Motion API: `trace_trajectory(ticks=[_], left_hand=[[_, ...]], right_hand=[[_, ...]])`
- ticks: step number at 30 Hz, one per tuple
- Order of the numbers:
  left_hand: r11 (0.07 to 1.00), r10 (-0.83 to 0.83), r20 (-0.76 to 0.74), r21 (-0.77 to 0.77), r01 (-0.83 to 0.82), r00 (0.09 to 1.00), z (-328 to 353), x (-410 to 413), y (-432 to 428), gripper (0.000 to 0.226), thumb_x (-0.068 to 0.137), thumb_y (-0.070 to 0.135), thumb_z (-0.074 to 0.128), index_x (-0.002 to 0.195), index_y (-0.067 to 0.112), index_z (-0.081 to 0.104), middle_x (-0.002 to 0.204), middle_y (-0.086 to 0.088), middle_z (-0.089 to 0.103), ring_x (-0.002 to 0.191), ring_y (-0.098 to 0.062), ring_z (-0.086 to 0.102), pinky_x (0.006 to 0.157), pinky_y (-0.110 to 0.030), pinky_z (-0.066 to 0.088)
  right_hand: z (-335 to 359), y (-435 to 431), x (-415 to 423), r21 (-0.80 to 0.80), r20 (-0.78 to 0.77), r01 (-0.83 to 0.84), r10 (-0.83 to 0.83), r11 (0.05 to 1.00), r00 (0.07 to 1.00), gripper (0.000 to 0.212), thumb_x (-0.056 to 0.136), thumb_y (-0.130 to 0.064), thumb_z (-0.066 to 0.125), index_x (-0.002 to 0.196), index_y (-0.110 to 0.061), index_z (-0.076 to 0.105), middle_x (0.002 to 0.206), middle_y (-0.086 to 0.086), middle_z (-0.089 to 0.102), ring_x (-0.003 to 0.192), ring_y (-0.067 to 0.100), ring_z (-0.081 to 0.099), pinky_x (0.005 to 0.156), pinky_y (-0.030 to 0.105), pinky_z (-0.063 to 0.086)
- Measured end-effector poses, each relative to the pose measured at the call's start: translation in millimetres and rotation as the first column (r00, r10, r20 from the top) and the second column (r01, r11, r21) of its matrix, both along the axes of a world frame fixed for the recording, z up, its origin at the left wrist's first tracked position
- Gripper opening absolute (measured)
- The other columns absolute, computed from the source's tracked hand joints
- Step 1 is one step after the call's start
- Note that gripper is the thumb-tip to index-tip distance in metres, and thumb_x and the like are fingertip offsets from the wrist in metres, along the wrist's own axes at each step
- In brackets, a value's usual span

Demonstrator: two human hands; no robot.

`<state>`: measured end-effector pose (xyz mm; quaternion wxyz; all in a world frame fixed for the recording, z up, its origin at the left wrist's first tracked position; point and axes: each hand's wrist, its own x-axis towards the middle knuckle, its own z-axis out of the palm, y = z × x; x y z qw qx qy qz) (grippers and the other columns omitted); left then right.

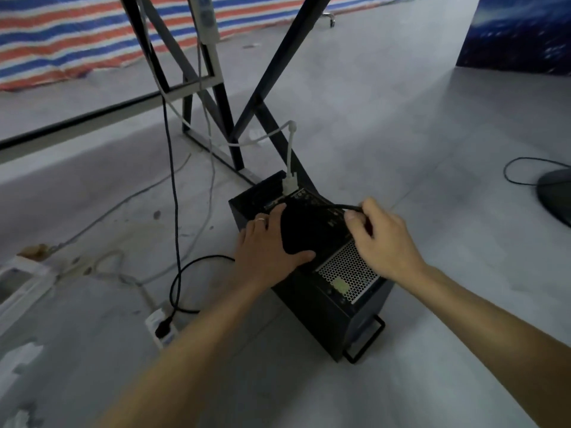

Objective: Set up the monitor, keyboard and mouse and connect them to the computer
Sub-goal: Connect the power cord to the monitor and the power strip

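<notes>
I see the black computer tower point(327, 291) lying on the grey floor point(401, 118) with its rear panel facing up. A silver mesh grille point(349, 273) at its near end carries a pale sticker point(339, 285), too blurred to read. On that panel my left hand point(265, 242) curls its fingers round a black mouse point(299, 233). My right hand point(383, 239) pinches the mouse's black cable point(346, 207) just above the panel. A white connector point(289, 183) is plugged into the tower's far end.

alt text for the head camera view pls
A person's left hand holds a black mouse against the back panel of a computer on the floor, while the right hand pinches its black cable. A white cable is plugged into the computer.
</notes>
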<state>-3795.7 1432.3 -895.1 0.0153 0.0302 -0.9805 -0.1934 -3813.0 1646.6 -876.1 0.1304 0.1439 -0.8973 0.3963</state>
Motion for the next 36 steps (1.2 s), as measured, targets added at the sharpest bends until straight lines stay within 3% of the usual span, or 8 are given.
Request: trace_trajectory(ticks=[3,9,14,18,21,25,30,36], left_hand=[[0.998,-0.033,-0.036,0.046,0.035,0.999,8,10,8,0.052,0.084,0.069,0.06,0.121,0.033,0.054,0.116,0.007,0.06,0.104,-0.012,0.056,0.086,-0.031,0.048],[0.97,-0.122,0.026,0.215,0.114,0.992,2,68,46,0.035,0.09,0.071,0.045,0.084,0.036,0.042,0.064,0.013,0.053,0.057,-0.001,0.051,0.047,-0.019,0.034],[0.99,-0.03,-0.148,0.133,0.05,0.988,-2,69,49,0.052,0.089,0.076,0.038,0.07,0.029,0.049,0.072,0.012,0.049,0.063,-0.006,0.049,0.055,-0.032,0.046],[0.968,0.011,-0.21,0.247,0.042,0.978,14,64,51,0.053,0.085,0.068,0.058,0.126,0.036,0.047,0.096,0.02,0.051,0.079,0.002,0.052,0.063,-0.025,0.049],[0.957,-0.089,-0.248,0.246,0.152,0.965,12,63,57,0.083,0.08,0.058,0.072,0.145,0.034,0.028,0.118,0.013,0.055,0.094,-0.003,0.055,0.073,-0.027,0.053],[0.96,-0.19,-0.188,0.172,0.223,0.964,-4,72,68,0.08,0.079,0.058,0.074,0.138,0.024,0.032,0.121,0.011,0.055,0.101,-0.004,0.051,0.075,-0.028,0.053],[0.965,-0.249,-0.473,-0.051,0.256,0.845,-38,84,78,0.034,0.095,0.045,0.059,0.101,0.013,0.065,0.098,0.002,0.068,0.096,-0.021,0.056,0.07,-0.035,0.055],[0.903,-0.429,-0.564,-0.27,0.333,0.706,-50,84,82,0.025,0.099,0.039,0.053,0.096,0.016,0.059,0.11,-0.005,0.067,0.099,-0.034,0.058,0.067,-0.041,0.052]], right_hand=[[-6,-3,7,-0.238,-0.066,-0.053,0.039,0.97,0.997,0.04,0.09,-0.03,0.062,0.063,-0.024,0.034,0.05,-0.007,0.038,0.047,0.011,0.036,0.048,0.024,0.029],[-21,-4,-7,-0.433,-0.033,-0.019,0.005,0.901,0.999,0.033,0.079,-0.016,0.057,0.055,-0.005,0.037,0.045,-0.009,0.032,0.045,0.007,0.028,0.044,0.023,0.022],[-38,16,-7,-0.128,-0.04,0.115,-0.121,0.985,0.992,0.02,0.087,-0.018,0.065,0.074,-0.013,0.05,0.079,-0.006,0.046,0.071,0.007,0.045,0.063,0.015,0.032],[-47,42,5,-0.092,-0.071,0.167,-0.174,0.982,0.982,0.021,0.089,-0.035,0.073,0.087,-0.017,0.063,0.084,-0.007,0.058,0.073,0.001,0.056,0.063,0.01,0.041],[-55,44,11,-0.077,-0.201,0.181,-0.193,0.98,0.96,0.026,0.087,-0.038,0.075,0.082,-0.014,0.067,0.077,-0.003,0.063,0.072,0.014,0.059,0.065,0.031,0.049],[-59,42,8,0.042,-0.226,0.168,-0.155,0.985,0.962,0.036,0.091,-0.044,0.066,0.087,-0.01,0.059,0.083,0.002,0.059,0.075,0.022,0.056,0.063,0.035,0.047],[-59,42,10,0.051,-0.266,0.168,-0.148,0.985,0.952,0.037,0.092,-0.046,0.061,0.088,-0.009,0.058,0.087,0.004,0.058,0.076,0.019,0.054,0.062,0.025,0.038],[-70,45,8,-0.012,-0.277,0.148,-0.146,0.989,0.95,0.022,0.09,-0.027,0.075,0.093,-0.009,0.063,0.089,0.003,0.06,0.08,0.02,0.055,0.064,0.024,0.039]])
